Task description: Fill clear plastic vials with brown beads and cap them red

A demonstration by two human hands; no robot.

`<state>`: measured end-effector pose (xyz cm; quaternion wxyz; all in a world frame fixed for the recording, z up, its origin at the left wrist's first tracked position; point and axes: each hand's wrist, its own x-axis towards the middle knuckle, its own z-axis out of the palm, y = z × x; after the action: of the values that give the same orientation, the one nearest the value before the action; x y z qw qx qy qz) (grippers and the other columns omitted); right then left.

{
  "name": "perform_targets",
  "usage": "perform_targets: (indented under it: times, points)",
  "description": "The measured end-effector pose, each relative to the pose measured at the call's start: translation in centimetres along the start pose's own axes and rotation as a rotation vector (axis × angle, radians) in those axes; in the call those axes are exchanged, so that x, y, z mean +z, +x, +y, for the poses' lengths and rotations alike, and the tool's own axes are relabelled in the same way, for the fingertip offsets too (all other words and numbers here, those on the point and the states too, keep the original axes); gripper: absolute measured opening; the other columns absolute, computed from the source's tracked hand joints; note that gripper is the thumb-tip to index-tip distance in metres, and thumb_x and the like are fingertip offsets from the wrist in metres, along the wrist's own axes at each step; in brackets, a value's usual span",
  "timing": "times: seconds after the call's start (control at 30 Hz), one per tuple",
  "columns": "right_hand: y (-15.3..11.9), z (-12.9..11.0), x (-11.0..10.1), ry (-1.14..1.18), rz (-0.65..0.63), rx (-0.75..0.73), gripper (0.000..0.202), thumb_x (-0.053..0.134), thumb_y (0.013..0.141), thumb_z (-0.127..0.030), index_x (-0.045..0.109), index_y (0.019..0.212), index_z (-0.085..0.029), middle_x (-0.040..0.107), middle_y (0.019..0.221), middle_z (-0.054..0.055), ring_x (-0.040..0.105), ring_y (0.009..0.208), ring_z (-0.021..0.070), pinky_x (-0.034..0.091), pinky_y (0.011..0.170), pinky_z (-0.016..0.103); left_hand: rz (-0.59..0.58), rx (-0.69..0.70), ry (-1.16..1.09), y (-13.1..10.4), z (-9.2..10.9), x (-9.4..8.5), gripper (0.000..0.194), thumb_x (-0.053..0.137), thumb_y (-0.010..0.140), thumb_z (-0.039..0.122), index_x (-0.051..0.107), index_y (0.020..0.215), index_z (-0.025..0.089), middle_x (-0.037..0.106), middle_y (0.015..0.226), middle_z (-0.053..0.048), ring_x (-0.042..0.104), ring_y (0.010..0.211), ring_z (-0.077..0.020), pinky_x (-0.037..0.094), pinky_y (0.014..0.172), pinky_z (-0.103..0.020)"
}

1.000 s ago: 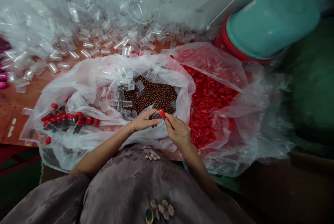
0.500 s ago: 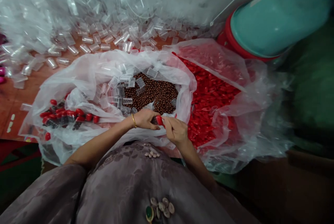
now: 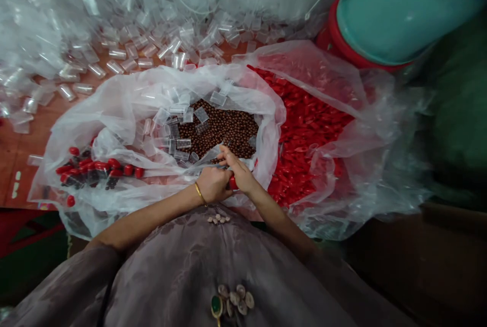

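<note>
My left hand (image 3: 215, 184), with a gold bracelet at the wrist, is closed around a small container with a red cap (image 3: 233, 182); its body is hidden by the fingers. My right hand (image 3: 239, 168) lies against the cap with its palm, fingers stretched out toward the beads. Just beyond both hands, brown beads (image 3: 228, 131) fill the middle of a white plastic bag (image 3: 125, 93). Clear cylinders (image 3: 183, 143) lie at the left side of the beads. Red caps (image 3: 297, 139) are heaped in a bag to the right.
Several filled containers with red caps (image 3: 102, 166) lie on plastic at the left. Many clear cylinders (image 3: 115, 67) cover the back of the orange-brown table (image 3: 15, 154). A teal tub (image 3: 403, 17) in a red one (image 3: 335, 37) stands at the back right.
My right hand has gone from a pinch on the red cap to stretched fingers with the palm against it. My left hand has turned and come slightly nearer my body. The view has shifted a little.
</note>
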<state>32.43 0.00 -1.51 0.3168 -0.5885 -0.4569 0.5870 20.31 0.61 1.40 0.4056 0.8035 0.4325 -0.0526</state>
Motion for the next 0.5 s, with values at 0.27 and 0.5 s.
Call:
perform_targets:
  times: [0.27, 0.5]
  points:
    - [-1.2, -1.3, -0.1, 0.153, 0.113, -0.021, 0.046, 0.033, 0.089, -0.05, 0.058, 0.108, -0.016, 0.065, 0.088, 0.004, 0.06, 0.084, 0.0138, 0.048, 0.085, 0.03, 0.024, -0.013, -0.004, -0.3, 1.5, 0.0, 0.033, 0.054, 0.073, 0.035, 0.064, 0.096, 0.013, 0.066, 0.081, -0.013, 0.061, 0.076, -0.0267, 0.045, 0.066, -0.035]
    - [-1.1, -0.2, 1.1, -0.048, 0.054, -0.086, 0.062, 0.024, 0.087, -0.061, 0.057, 0.116, -0.018, 0.063, 0.101, 0.006, 0.057, 0.095, 0.0148, 0.045, 0.09, 0.031, 0.003, -0.003, 0.072, -0.7, 0.4, 0.0, 0.025, 0.054, 0.07, 0.029, 0.064, 0.085, 0.011, 0.065, 0.074, -0.015, 0.059, 0.067, -0.0251, 0.043, 0.061, -0.034]
